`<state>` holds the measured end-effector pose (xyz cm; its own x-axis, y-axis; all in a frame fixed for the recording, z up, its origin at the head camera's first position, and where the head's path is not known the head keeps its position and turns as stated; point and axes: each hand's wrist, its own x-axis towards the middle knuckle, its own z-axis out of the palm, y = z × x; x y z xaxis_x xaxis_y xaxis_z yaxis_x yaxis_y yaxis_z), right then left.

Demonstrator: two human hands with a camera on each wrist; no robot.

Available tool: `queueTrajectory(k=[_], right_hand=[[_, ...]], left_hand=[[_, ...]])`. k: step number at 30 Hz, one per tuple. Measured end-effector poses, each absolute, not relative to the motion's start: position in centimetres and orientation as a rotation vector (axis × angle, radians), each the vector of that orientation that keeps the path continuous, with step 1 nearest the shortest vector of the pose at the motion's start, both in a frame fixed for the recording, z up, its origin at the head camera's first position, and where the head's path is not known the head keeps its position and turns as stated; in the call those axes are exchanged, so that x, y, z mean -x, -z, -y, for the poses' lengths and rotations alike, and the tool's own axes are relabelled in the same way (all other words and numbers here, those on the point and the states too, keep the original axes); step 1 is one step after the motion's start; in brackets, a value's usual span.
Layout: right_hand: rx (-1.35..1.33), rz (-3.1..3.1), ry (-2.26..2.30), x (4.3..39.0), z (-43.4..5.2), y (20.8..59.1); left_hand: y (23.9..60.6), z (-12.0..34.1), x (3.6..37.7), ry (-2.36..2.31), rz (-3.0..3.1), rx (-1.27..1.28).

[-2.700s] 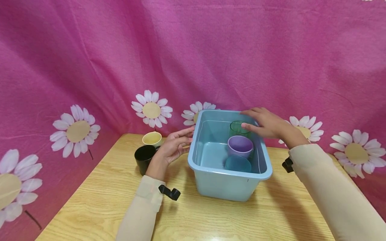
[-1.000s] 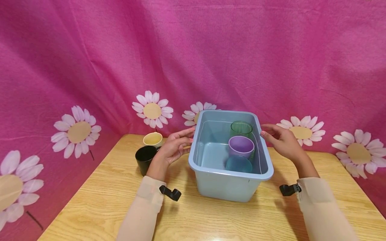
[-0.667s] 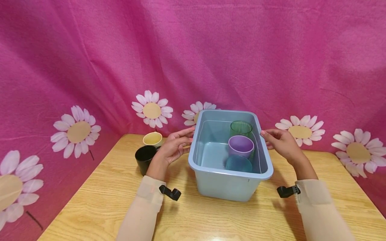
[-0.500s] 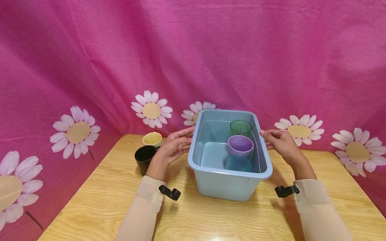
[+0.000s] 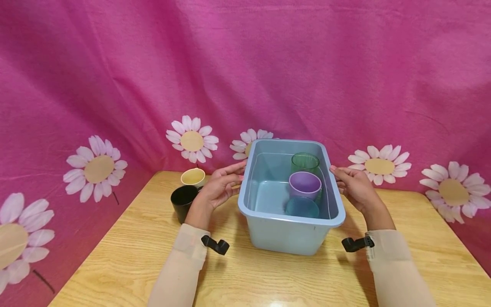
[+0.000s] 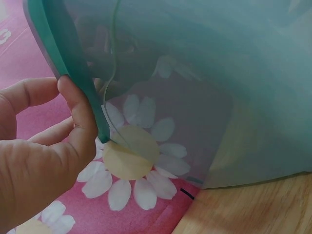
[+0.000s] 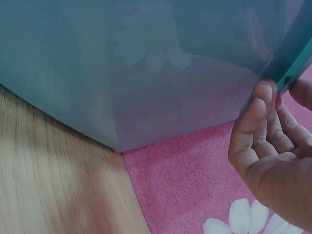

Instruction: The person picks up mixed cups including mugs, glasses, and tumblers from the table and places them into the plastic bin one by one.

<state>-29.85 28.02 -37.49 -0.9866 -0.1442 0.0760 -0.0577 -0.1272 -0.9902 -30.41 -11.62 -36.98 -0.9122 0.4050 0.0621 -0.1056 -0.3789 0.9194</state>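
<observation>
A light blue plastic tub (image 5: 288,234) stands on the table in the head view. My left hand (image 5: 220,187) holds its left rim with bent fingers; in the left wrist view, fingertips (image 6: 70,90) meet the rim's edge. My right hand (image 5: 356,187) pinches the right rim, the thumb above and the other fingers bent beneath; fingers (image 7: 261,114) under the rim show in the right wrist view. Along the tub's right side are a green clear glass (image 5: 305,161), a purple cup (image 5: 305,183) and a teal clear bowl or glass (image 5: 302,207), its lower part hard to make out.
A black mug (image 5: 183,202) stands left of my left hand, partly covered by it. Behind the mug is a pale yellow cup (image 5: 193,175). The wooden table (image 5: 245,281) backs onto a pink flowered cloth (image 5: 245,68).
My right hand has moved from above the green glass to the tub's right rim, where its fingers now close. The left hand has stayed at the left rim.
</observation>
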Motion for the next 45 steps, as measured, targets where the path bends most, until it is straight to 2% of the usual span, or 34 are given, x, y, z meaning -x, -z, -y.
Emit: queueTrajectory(k=[18, 23, 32, 45], right_hand=[[0.204, -2.062, 2.304, 30.2, -27.1, 37.2], [0.193, -2.05, 2.31, 30.1, -27.2, 37.1], [0.179, -2.088, 2.307, 29.8, -27.4, 37.2], [0.18, -2.123, 2.319, 29.8, -27.4, 37.6]], left_hand=[[36.4, 13.0, 30.4, -2.393, -1.58, -0.374], [35.3, 13.8, 30.0, -2.403, -1.784, -0.341], [34.1, 13.8, 29.3, -2.279, -2.231, -0.22], [33.4, 15.0, 28.5, -1.782, -2.707, -0.394]])
